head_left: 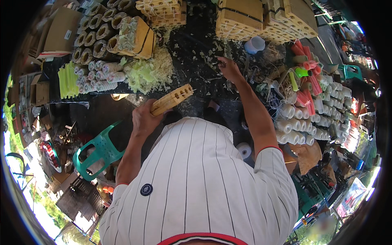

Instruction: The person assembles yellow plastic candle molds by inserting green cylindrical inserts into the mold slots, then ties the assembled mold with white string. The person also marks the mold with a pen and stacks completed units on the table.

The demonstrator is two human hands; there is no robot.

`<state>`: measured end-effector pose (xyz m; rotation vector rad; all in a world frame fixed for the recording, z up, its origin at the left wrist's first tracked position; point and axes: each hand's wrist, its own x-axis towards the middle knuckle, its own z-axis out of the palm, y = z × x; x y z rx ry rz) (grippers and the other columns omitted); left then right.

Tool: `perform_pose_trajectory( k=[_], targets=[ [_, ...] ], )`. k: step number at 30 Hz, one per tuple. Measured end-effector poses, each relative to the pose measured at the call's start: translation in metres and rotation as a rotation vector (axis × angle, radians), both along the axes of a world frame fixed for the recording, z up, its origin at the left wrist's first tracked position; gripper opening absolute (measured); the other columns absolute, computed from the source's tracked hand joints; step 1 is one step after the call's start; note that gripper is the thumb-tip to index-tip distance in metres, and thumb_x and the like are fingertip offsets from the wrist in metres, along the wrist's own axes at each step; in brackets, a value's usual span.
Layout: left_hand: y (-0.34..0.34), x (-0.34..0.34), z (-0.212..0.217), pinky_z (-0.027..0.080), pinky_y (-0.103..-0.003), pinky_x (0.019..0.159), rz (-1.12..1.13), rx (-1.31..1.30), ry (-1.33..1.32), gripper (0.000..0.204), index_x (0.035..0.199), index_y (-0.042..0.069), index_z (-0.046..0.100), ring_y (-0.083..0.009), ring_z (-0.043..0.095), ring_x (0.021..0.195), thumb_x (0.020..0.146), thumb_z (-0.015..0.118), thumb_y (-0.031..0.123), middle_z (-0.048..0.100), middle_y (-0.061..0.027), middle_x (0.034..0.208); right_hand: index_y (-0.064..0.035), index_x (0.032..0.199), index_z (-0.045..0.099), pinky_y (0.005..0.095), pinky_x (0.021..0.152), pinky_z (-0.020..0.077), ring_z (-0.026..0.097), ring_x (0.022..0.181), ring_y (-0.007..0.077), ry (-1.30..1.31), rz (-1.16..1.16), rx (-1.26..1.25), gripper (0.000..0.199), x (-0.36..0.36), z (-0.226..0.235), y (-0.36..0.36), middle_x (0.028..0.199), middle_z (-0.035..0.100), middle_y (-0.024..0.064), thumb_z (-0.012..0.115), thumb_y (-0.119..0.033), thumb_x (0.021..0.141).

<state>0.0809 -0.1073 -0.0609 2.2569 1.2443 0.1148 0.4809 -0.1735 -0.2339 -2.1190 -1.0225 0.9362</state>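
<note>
My left hand [144, 119] is wrapped round one end of a pale wooden block [172, 100] with a row of round holes, held tilted up at the near edge of a dark work table [192, 49]. My right hand [229, 68] is stretched over that table, thumb and fingers drawn together. Something small and dark seems to be at its fingertips, too small to name. Scraps and flakes lie scattered on the dark surface around it. A heap of pale green flakes and shavings [151, 71] lies on the table to the left, beyond the wooden block.
Strapped wooden blocks with holes [239, 18] stand at the back, near a whitish plastic cup [255, 45]. Brown hollow tubes [104, 34] and yellow-green sticks [67, 81] are stacked left. White thread rolls [296, 124] crowd the right. A green plastic stool [100, 151] stands at lower left.
</note>
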Motion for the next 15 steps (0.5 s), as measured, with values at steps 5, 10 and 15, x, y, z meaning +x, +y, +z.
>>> perform_pose_trajectory(
  k=[5, 10, 15],
  targets=[
    [-0.004, -0.001, -0.001, 0.061, -0.041, 0.082, 0.031, -0.022, 0.027, 0.049, 0.115, 0.005, 0.074, -0.0350, 0.077, 0.090, 0.070, 0.088, 0.018, 0.077, -0.0192, 0.095, -0.0063, 0.110, 0.075, 0.0465, 0.095, 0.0531, 0.064, 0.110, 0.0305, -0.687, 0.255, 0.298, 0.029, -0.025, 0.018, -0.017, 0.112, 0.067, 0.0132, 0.074, -0.002, 0.082],
    [-0.004, -0.006, -0.005, 0.061, -0.041, 0.084, 0.033, -0.035, 0.050, 0.049, 0.116, 0.005, 0.074, -0.0349, 0.077, 0.091, 0.071, 0.088, 0.018, 0.077, -0.0193, 0.096, -0.0105, 0.109, 0.073, 0.0484, 0.101, 0.0506, 0.065, 0.110, 0.0290, -0.805, 0.578, 0.240, 0.025, -0.045, -0.011, -0.044, 0.103, 0.070, 0.0094, 0.067, -0.002, 0.086],
    [-0.004, -0.010, -0.004, 0.061, -0.041, 0.084, 0.020, -0.052, 0.057, 0.049, 0.117, 0.005, 0.074, -0.0348, 0.077, 0.092, 0.071, 0.088, 0.017, 0.077, -0.0189, 0.097, -0.0133, 0.128, 0.066, 0.0483, 0.087, 0.0572, 0.071, 0.094, 0.0360, -0.625, 0.463, 0.162, 0.043, -0.050, -0.006, -0.030, 0.102, 0.071, 0.0152, 0.061, 0.001, 0.088]
  ],
)
